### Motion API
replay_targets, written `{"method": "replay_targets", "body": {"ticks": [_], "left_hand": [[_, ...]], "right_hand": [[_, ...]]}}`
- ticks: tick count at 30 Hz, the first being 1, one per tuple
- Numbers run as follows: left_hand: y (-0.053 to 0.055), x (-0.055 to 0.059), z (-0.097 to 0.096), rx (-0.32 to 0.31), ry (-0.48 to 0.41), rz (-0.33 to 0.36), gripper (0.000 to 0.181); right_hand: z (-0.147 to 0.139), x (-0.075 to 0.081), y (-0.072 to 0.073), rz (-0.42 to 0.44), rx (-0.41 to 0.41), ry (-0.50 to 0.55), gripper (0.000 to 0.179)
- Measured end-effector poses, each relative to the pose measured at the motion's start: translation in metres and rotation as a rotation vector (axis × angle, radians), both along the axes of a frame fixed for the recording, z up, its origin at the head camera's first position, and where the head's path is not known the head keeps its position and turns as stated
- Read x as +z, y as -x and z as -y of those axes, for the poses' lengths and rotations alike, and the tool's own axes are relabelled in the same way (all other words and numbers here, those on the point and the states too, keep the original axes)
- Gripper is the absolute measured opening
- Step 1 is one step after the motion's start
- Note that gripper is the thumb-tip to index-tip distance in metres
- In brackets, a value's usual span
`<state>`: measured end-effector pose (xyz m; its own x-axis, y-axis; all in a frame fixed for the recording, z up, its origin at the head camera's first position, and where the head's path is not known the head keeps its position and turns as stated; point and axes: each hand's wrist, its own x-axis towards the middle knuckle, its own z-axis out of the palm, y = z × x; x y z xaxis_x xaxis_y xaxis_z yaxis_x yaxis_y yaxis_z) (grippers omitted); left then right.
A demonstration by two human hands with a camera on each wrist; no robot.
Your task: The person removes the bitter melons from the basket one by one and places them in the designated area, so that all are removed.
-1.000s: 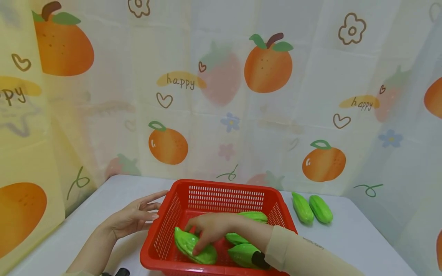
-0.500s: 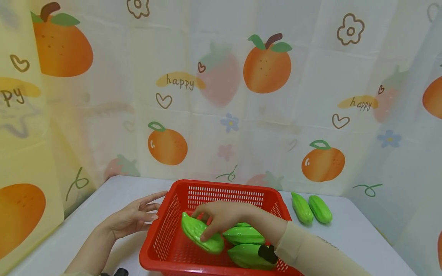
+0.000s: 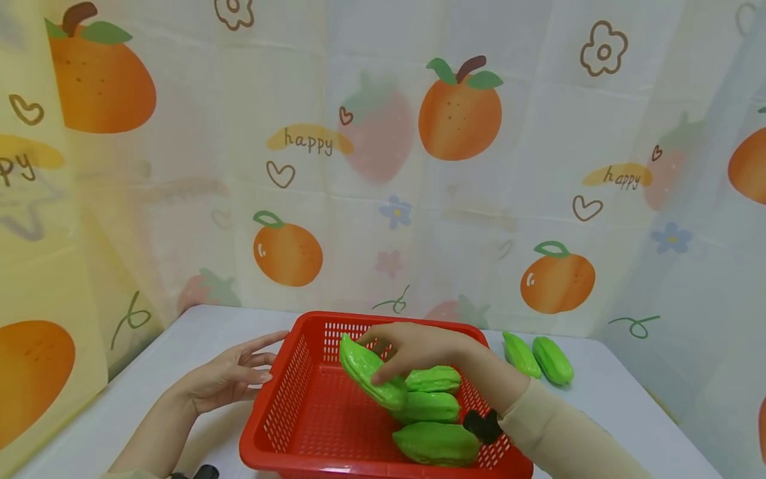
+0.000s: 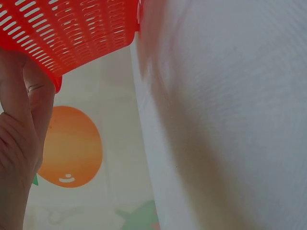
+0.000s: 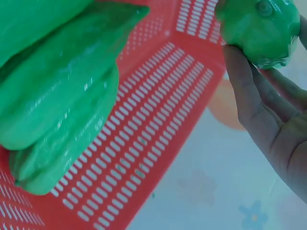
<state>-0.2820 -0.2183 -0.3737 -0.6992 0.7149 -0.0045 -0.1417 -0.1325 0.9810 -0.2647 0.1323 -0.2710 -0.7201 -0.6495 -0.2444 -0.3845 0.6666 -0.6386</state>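
1. Our right hand (image 3: 413, 346) grips the gourd (image 3: 366, 374) above the basket (image 3: 335, 460) floor; its long axis slants, tip up and leftward.
2. Our left hand (image 3: 230, 376), fingers loosely extended, touches the basket's left side; the gourd lies to its right, well apart.
3. We read "happy" on the curtain (image 3: 359, 40), and find no brands.
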Motion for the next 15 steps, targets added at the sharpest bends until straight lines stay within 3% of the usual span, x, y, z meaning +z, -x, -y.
{"method": "replay_targets", "body": {"ticks": [15], "left_hand": [[0.002,-0.002,0.001,0.002,0.004,-0.009,0.069]], "right_hand": [[-0.044,0.017,0.013,-0.001,-0.102,0.135,0.058]]}}
